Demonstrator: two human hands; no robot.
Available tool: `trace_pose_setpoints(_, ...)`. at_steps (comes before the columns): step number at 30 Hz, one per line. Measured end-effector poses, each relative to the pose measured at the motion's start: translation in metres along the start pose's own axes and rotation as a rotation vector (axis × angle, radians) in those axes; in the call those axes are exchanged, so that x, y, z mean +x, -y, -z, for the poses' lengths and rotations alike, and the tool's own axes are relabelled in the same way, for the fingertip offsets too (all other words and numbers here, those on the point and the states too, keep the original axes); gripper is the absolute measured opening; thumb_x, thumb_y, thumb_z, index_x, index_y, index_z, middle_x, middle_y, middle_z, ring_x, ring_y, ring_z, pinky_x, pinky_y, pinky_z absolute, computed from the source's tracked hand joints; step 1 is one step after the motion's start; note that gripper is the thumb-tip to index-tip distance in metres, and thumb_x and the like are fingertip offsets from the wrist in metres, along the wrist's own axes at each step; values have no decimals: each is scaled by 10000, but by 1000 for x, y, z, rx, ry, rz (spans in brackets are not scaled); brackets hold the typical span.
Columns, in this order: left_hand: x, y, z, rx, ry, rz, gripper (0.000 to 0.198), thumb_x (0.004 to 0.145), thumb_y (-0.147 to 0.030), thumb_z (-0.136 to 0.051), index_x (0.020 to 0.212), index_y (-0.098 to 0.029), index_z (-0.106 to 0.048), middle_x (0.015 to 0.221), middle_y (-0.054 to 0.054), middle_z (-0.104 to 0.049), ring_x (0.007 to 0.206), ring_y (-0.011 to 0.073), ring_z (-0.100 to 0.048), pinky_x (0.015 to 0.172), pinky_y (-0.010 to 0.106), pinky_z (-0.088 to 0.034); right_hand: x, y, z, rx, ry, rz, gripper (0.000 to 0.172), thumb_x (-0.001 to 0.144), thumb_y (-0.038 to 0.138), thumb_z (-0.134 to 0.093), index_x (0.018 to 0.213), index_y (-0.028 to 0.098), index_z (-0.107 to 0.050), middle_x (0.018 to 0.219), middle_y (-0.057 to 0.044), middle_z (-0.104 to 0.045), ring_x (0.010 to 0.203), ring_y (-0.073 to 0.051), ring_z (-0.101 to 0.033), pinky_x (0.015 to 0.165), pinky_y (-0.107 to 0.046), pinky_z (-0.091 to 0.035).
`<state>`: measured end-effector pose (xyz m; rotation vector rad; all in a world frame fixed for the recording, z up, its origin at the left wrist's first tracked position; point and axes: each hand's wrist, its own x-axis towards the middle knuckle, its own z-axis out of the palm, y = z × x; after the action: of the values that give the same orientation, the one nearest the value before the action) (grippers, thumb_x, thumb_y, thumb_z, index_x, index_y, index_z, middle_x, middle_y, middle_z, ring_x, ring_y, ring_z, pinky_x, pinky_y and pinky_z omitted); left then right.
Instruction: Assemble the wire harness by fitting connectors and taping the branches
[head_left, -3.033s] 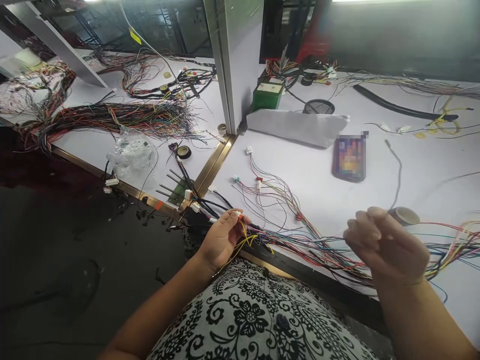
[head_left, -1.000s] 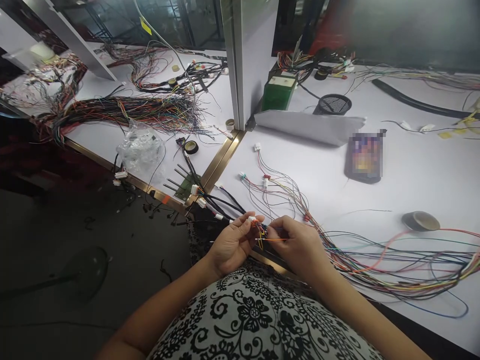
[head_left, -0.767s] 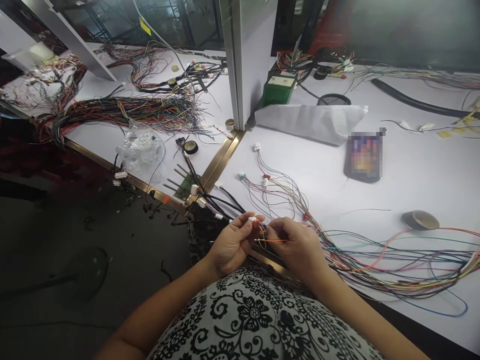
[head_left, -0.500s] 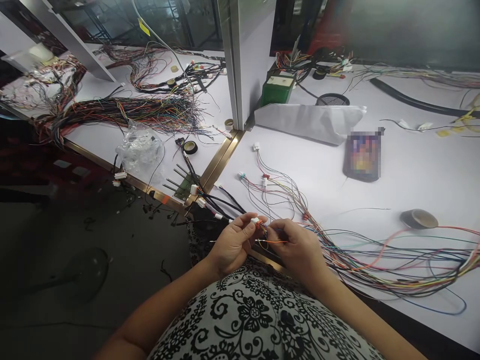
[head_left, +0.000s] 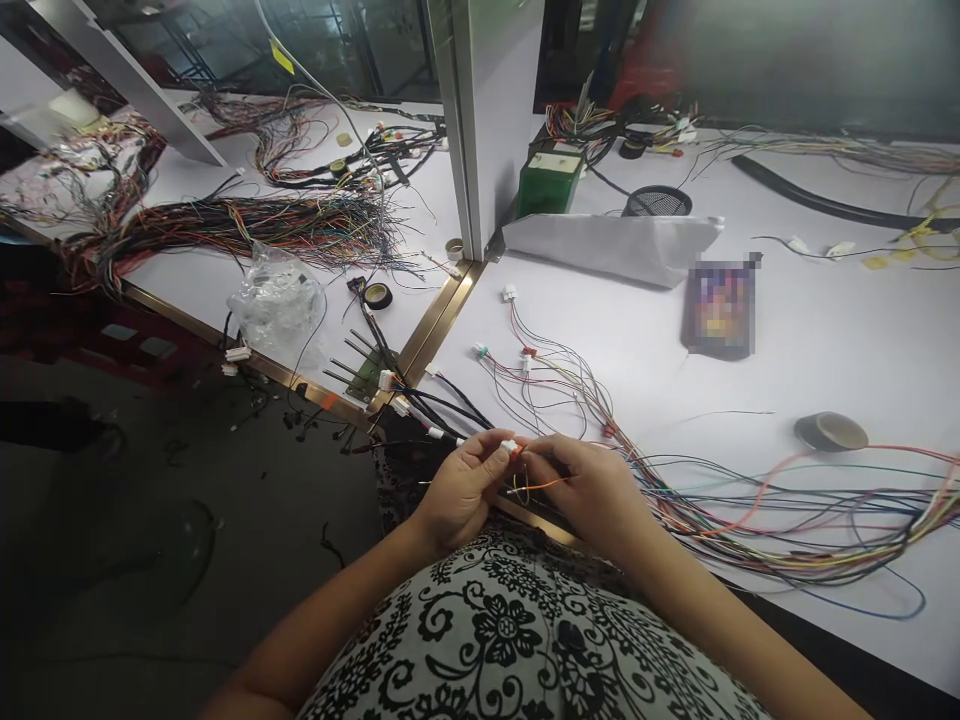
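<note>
We're gripping a white connector in our left hand; our right hand is holding an orange wire; we're seemingly wiring up, next likely needing careful alignment.

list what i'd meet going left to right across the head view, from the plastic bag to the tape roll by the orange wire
Clear plastic bag → black tape roll → left hand → white connector at its fingertips → right hand → pixelated dark object → brownish tape roll

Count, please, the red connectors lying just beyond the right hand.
2: one red connector beside a white connector, another red connector nearer the right hand. Others may be hidden.
</note>
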<state>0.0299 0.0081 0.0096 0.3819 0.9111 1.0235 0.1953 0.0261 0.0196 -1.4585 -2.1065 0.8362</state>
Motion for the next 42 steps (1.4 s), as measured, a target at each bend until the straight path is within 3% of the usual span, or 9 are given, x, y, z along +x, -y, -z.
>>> trace_pose_setpoints(5,-6,-4,3,333,-41,-223,151,869,-272,-580,974,-188,-649,1053,54,-635,838,107,-583,807,243,-469,4,-5,8,-187,-121,38,320,956,328,-334,1173,217,-542,1013,-50,-693,752,-173,-654,536,-277,-388)
trace_pose_setpoints(8,-13,-6,4,561,65,-343,150,881,-251,-547,939,-181,-666,1090,74,-598,889,144,-570,855,299,-465,9,-13,7,-397,-122,6,367,959,292,-314,1289,224,-459,1006,-55,-693,676,-183,-644,463,-278,-312)
trace_pose_setpoints(13,-16,-8,0,600,129,-439,164,800,-224,-652,958,-185,-667,1061,89,-598,982,205,-566,896,349,-453,13,-17,0,-516,-105,-14,372,942,267,-345,1292,226,-461,945,-57,-699,547,-169,-597,423,-275,-237)
trace_pose_setpoints(17,-16,-11,-5,586,7,-385,137,831,-275,-617,869,-162,-683,1004,93,-618,895,187,-582,842,308,-459,10,-8,4,-442,-116,90,343,924,226,-385,1247,206,-498,982,-69,-683,610,-167,-602,443,-271,-285)
trace_pose_setpoints(20,-15,-13,-6,563,-18,-336,182,859,-313,-577,883,-157,-667,974,78,-619,814,159,-575,781,278,-465,6,1,15,-238,-130,278,256,907,209,-443,1126,200,-575,1030,-74,-650,839,-183,-596,638,-289,-424)
trace_pose_setpoints(22,-13,-12,-5,541,-13,-319,187,864,-317,-572,885,-152,-658,945,70,-620,802,152,-570,776,273,-464,3,6,19,-112,-109,353,168,895,222,-488,989,205,-626,935,-53,-649,839,-172,-564,722,-306,-431)
trace_pose_setpoints(32,-2,-1,0,-29,-28,-14,143,823,-199,-646,956,-148,-636,981,59,-661,814,91,-614,815,209,-487,-3,5,6,-119,-198,158,163,870,241,-507,739,193,-593,743,-5,-594,686,-123,-533,608,-262,-388)
trace_pose_setpoints(37,-1,0,2,-95,-9,27,128,823,-186,-645,944,-143,-647,996,58,-662,823,81,-618,817,183,-487,-1,6,6,-150,-188,154,195,877,252,-489,721,193,-590,725,-11,-591,683,-125,-536,612,-262,-391)
trace_pose_setpoints(42,-1,1,1,34,-9,-56,145,827,-219,-644,946,-137,-651,990,65,-665,829,95,-615,824,207,-485,-1,8,7,-156,-165,165,192,874,246,-481,733,189,-600,730,-19,-596,681,-127,-542,616,-268,-396)
